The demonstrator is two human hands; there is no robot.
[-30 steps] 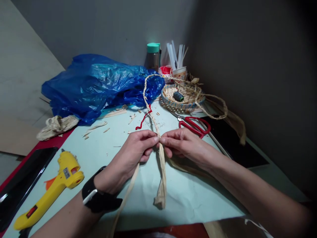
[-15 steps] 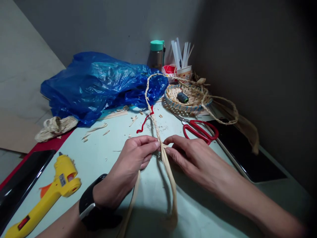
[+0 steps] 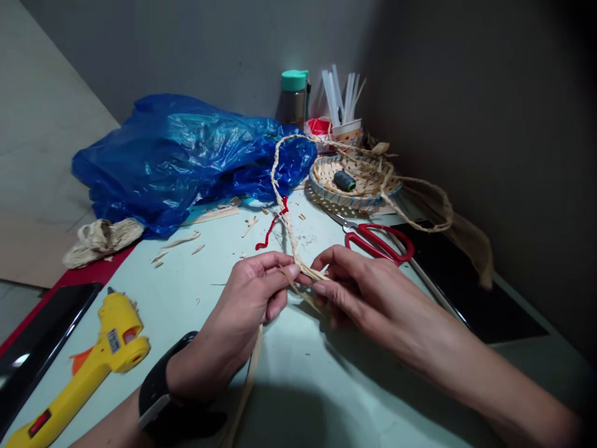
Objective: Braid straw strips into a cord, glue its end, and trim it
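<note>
A pale braided cord (image 3: 291, 235) of flat plant fibre comes down the middle of the table toward me, its far part looping over to the basket. My left hand (image 3: 261, 286) pinches the near end of the braid between thumb and fingers. One loose strand (image 3: 249, 376) hangs below that hand. My right hand (image 3: 357, 286) is closed on other strands, drawn out to the right from the braid's end; a thin darker strand crosses beneath. A short red fuzzy string (image 3: 269, 233) is at the braid, behind my hands.
Red-handled scissors (image 3: 380, 242) lie beyond my right hand, beside a dark tablet-like slab (image 3: 448, 274). A shallow woven basket (image 3: 326, 193) holds a thread spool (image 3: 344, 181). A yellow glue gun (image 3: 102, 361) lies left, a blue plastic bag (image 3: 186, 155) behind. Fibre scraps litter the table.
My right hand has taken strands that hung down toward me and now holds them out to the right. My left hand keeps its pinch on the braid.
</note>
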